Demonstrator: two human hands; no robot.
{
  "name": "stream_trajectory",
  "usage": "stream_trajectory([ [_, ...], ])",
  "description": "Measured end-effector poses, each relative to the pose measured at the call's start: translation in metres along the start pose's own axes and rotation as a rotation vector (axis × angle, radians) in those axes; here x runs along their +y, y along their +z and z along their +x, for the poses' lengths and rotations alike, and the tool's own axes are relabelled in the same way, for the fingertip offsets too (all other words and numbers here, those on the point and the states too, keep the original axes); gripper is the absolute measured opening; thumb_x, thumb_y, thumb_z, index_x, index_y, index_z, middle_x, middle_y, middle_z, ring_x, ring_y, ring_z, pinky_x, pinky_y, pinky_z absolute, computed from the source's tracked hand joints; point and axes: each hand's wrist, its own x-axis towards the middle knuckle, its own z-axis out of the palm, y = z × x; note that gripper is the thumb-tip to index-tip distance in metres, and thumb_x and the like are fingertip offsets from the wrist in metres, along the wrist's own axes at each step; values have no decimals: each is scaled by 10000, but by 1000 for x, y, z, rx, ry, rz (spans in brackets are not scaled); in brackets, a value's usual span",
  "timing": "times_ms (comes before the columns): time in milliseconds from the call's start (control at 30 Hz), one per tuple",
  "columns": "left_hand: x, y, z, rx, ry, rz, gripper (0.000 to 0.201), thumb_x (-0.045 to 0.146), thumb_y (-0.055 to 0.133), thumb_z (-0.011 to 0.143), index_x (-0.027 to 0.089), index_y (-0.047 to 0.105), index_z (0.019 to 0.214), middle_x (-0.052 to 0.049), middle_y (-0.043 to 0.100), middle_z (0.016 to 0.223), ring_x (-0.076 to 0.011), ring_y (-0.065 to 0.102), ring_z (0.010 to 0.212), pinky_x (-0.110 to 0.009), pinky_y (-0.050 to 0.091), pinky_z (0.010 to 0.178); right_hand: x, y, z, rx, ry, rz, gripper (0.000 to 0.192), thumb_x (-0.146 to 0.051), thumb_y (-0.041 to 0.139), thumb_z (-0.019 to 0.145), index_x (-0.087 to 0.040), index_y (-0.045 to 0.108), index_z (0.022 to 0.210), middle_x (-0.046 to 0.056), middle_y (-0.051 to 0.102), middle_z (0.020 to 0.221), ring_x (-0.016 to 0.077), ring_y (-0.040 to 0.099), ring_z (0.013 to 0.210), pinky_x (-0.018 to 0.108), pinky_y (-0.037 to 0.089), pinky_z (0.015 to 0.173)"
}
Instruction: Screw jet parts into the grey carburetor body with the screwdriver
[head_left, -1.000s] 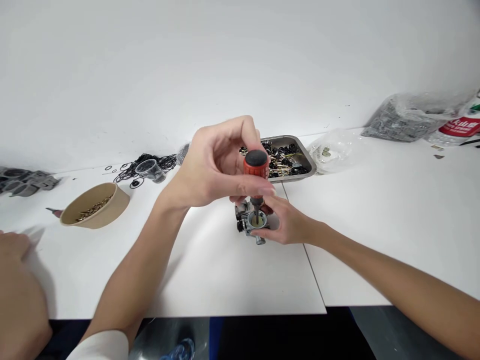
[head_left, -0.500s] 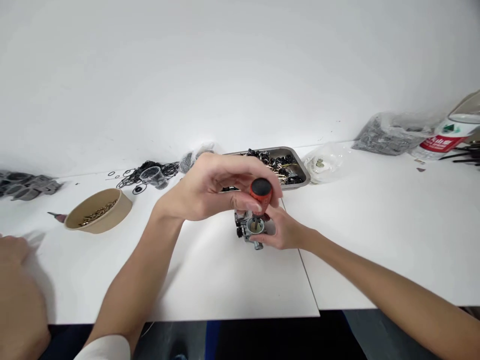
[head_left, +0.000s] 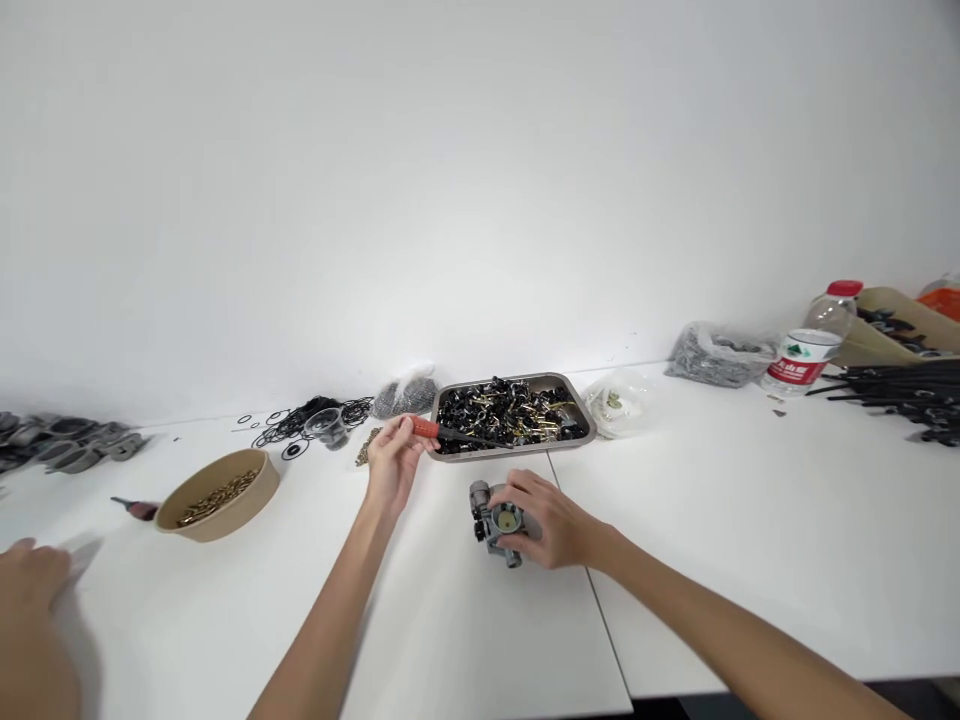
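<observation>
- Near the table's middle, the metal carburettor body (head_left: 497,522) is gripped by the right hand (head_left: 544,520), fingers wrapped round its right side; it rests on the white table (head_left: 750,520).
- A second ago the screwdriver (head_left: 450,433) stood upright in the carburettor body; it has since been lifted away to 11 o'clock of it.
- It is now pinched by its red handle in the closed left hand (head_left: 394,460), the shaft lying over the rim of the steel tray (head_left: 585,425).
- At 9 o'clock, a paper bowl (head_left: 259,500) of brass parts is seen.
- At 2 o'clock, a bottle (head_left: 814,345) bears a red label; its writing cannot be read.
</observation>
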Motion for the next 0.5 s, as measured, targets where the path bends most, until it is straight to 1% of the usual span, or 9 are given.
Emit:
stream_trajectory([
  [67,-12,-6,-4,8,-38,-39,304,305,812,705,112,640,863,-76,703,721,-145,623,545,-291,546,603,-1,1,1,5,-32,-73,278,-344,606,900,-176,527,1107,85,559,949,231,499,884,412,447,808],
  [133,-18,-7,-6,19,-79,-64,303,312,813,699,113,628,834,-63,690,684,-136,603,523,-293,541,604,-3,0,2,0,-64,-139,260,-321,585,897,-166,517,1095,92,563,942,243,495,888,432,434,818],
  [200,-22,-7,-8,19,-117,-69,314,319,819,690,115,623,828,-55,681,663,-136,599,522,-291,537,606,-5,-5,3,-18,-87,-211,246,-305,577,883,-158,524,1073,97,560,925,253,481,882,440,429,805],
  [267,-25,-5,-10,0,-151,-63,338,323,830,674,116,620,838,-63,690,673,-141,606,527,-296,535,613,-9,-15,0,-50,-72,-272,227,-279,585,863,-158,539,1048,96,556,907,260,469,877,442,430,790],
  [333,-27,-3,-13,-22,-172,-61,362,331,839,665,117,618,854,-70,699,686,-140,603,521,-300,530,614,-14,-30,-8,-87,-4,-304,209,-225,580,851,-164,547,1048,94,564,912,260,472,874,441,437,783],
  [400,-29,0,-16,-36,-178,-58,381,346,843,663,118,621,872,-62,696,679,-133,592,507,-304,529,614,-19,-50,-21,-109,94,-325,217,-177,554,857,-174,545,1074,94,579,941,258,494,879,444,450,791],
  [500,-30,5,-20,-53,-179,-27,407,366,850,654,122,620,885,-50,691,679,-132,592,503,-317,537,621,-22,-85,-52,-108,213,-392,217,-212,526,909,-194,540,1126,94,603,986,261,546,910,459,466,826],
])
